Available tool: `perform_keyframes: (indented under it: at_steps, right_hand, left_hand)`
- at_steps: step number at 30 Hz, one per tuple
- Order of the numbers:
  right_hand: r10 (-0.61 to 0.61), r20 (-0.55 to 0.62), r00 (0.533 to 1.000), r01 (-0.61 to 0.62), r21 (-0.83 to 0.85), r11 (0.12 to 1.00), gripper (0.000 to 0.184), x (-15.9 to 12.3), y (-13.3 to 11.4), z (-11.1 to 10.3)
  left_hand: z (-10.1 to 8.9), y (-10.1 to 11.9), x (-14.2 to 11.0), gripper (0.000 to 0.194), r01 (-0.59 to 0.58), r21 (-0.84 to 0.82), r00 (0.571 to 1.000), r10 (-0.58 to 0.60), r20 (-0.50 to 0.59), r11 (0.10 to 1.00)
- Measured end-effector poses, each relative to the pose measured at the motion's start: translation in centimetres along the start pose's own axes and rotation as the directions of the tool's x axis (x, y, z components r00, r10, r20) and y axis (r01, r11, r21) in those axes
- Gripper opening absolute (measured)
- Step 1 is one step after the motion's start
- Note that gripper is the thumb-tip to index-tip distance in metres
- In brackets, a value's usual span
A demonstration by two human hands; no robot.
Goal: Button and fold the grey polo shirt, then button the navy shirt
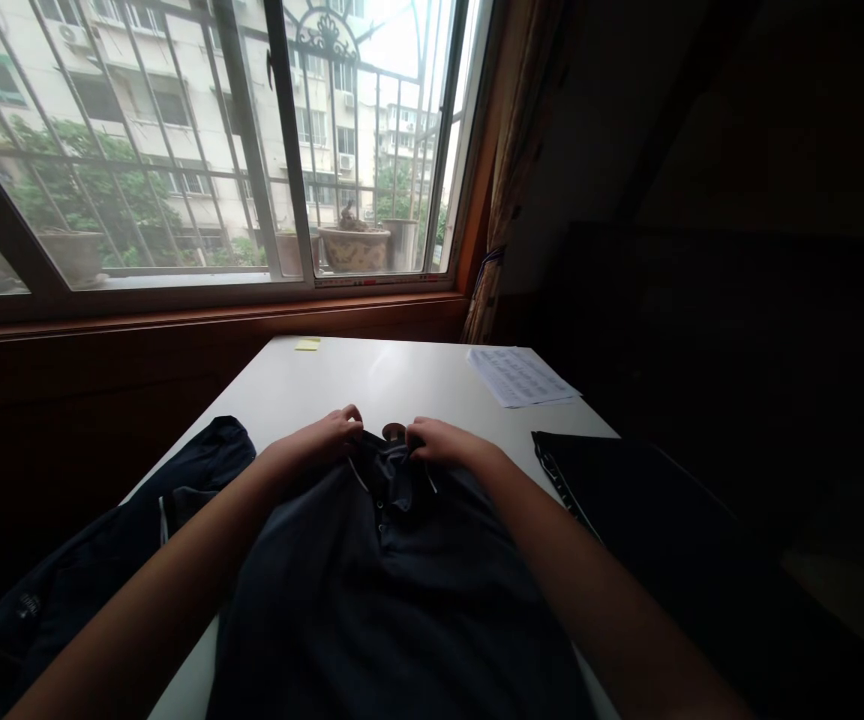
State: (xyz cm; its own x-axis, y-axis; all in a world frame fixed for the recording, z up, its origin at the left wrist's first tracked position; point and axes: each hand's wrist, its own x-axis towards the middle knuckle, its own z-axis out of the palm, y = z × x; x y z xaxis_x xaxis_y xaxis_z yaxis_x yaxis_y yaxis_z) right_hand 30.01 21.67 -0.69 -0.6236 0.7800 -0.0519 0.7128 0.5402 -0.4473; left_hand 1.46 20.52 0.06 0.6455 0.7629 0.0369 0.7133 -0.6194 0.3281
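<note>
A dark navy shirt (394,590) with a short buttoned placket lies spread toward me on the white table (394,375). The fingers of my left hand (334,430) are closed on its collar area, left of the placket. On the other side, my right hand (439,440) pinches the same area. Dark cloth bunches between the hands, and thin white piping shows near each. Just beyond the collar is a small round brownish thing (394,432), partly hidden; its kind is unclear.
Another dark garment (102,560) with a small pale logo hangs over the table's left side. Dark cloth (612,490) with a pale-marked edge lies right. Printed sheets (522,376) and yellow sticky notes (307,344) sit at the far end, below a barred window (372,150).
</note>
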Motion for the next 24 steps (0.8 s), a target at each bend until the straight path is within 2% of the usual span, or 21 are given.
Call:
perform_keyframes:
  at_steps: [3,5,7,9,15,20,24]
  right_hand:
    - [0.051,-0.109,0.993,-0.048,0.028,0.998,0.026,0.9,-0.3,0.9]
    - [0.099,-0.172,0.98,-0.092,0.052,0.994,0.037,1.0,-0.1,1.6]
    - [0.138,-0.209,0.968,-0.124,0.078,0.989,0.051,0.7,0.6,2.1]
    - [0.171,-0.216,0.961,-0.152,0.101,0.983,0.057,-0.1,1.6,2.2]
    - [0.264,-0.106,0.959,-0.258,0.069,0.964,0.045,-3.7,5.5,0.2]
    - [0.359,-0.017,0.933,-0.359,-0.029,0.933,0.034,-7.1,8.0,-1.8]
    - [0.491,0.066,0.869,-0.486,-0.077,0.87,0.038,-10.0,9.2,-2.4]
  left_hand:
    - [0.6,0.2,0.4,0.016,0.032,0.068,0.999,-0.03,-0.036,0.997]
    - [1.3,0.2,0.3,0.018,0.064,0.103,0.997,-0.059,-0.056,0.993]
    - [1.8,0.2,0.1,0.018,0.097,0.126,0.993,-0.088,-0.074,0.987]
    - [2.2,0.1,-0.3,0.018,0.122,0.139,0.989,-0.109,-0.1,0.983]
    - [2.5,0.9,0.2,0.02,0.136,0.114,0.972,-0.11,-0.206,0.984]
    - [3.9,4.3,3.2,0.027,0.118,0.023,0.971,-0.11,-0.21,0.993]
    - [6.1,7.5,6.2,0.045,0.149,-0.078,0.972,-0.161,-0.173,0.986]
